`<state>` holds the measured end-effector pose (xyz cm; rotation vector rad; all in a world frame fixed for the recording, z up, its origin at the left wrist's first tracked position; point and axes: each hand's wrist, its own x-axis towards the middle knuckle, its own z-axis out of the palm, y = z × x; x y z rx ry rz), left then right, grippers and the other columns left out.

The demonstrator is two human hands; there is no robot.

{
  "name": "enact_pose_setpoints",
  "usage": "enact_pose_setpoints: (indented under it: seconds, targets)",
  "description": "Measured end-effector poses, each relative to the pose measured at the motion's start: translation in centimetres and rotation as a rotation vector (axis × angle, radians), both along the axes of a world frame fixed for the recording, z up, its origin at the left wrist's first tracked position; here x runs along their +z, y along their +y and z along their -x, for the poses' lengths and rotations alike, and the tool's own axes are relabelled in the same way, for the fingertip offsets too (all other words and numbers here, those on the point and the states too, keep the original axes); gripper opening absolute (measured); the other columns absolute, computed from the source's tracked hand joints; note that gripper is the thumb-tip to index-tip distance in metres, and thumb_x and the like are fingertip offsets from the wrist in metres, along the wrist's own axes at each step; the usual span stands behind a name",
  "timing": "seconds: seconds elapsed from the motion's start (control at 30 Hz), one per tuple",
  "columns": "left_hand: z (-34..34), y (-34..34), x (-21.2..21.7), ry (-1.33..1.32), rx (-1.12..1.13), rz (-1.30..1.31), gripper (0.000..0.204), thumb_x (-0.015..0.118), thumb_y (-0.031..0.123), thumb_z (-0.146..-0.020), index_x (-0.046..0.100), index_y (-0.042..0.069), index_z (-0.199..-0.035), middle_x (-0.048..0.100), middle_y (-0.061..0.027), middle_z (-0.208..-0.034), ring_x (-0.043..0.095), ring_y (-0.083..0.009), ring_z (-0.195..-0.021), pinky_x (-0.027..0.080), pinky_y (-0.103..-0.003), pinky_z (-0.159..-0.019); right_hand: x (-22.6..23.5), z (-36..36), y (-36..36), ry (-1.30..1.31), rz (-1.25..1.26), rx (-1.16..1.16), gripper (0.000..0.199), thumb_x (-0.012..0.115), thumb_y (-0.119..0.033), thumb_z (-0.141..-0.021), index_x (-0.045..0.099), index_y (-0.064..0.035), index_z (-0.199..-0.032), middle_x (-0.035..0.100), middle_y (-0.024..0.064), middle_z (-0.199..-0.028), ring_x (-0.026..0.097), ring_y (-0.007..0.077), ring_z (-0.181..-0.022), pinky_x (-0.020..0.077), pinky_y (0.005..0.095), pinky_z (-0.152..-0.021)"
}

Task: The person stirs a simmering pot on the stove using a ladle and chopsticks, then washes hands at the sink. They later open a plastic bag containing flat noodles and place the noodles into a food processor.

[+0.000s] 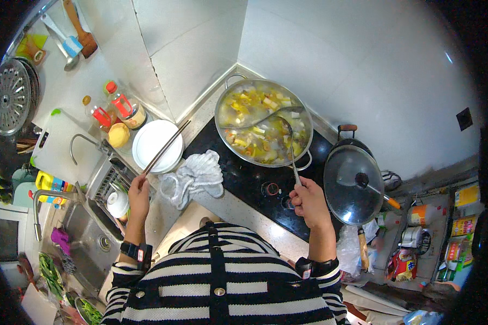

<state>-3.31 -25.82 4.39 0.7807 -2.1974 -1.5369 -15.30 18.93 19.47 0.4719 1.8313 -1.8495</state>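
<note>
A large two-handled steel pot [308, 142] stands on the black cooktop [249, 187], filled with steaming broth and yellow and pale chunks. My right hand [311, 203] is closed round the handle of a metal ladle [293, 151], whose bowl dips into the broth. A long grey curved strip [255, 122] crosses the broth; I cannot tell what it is. My left hand [139, 197] grips dark chopsticks [169, 145], their tips pointing up and right above a white plate [149, 137]. Nearby, a crumpled white cloth [201, 172] lies on the counter beside the cooktop.
Right of the pot sits a dark wok [358, 142] under a glass lid [350, 187]. Sauce bottles [127, 105] and a yellow-lidded jar [119, 135] stand behind the plate. A steel sink [87, 254] is at left; shelves with packages [417, 238] are at right.
</note>
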Motion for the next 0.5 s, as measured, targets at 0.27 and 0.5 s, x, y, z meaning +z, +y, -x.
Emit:
enact_pose_setpoints:
  seconds: [0.27, 0.5]
  targets:
    - [-3.9, 0.1, 0.3, -0.092, 0.1, -0.174, 0.019, 0.056, 0.013, -0.089, 0.061, 0.003, -0.104, 0.062, -0.0011, -0.091, 0.055, -0.0086, -0.079, 0.045, -0.023, -0.068, 1.5, 1.1, 0.7, -0.349, 0.578, -0.094, 0.028, 0.042, -0.021, -0.095, 0.045, 0.0045, -0.106, 0.049, 0.0075, -0.078, 0.039, 0.0051, -0.047, 0.0266, 0.0161, -0.031]
    - [-4.4, 0.0, 0.6, -0.06, 0.117, -0.22, 0.018, 0.055, 0.013, -0.089, 0.062, 0.003, -0.103, 0.062, -0.0004, -0.091, 0.056, -0.0087, -0.079, 0.045, -0.023, -0.066, 2.3, 1.3, 2.5, -0.473, 0.97, -0.213, 0.032, 0.035, -0.021, -0.097, 0.044, 0.0055, -0.114, 0.047, 0.0096, -0.084, 0.039, 0.0038, -0.045, 0.0311, 0.0172, -0.029]
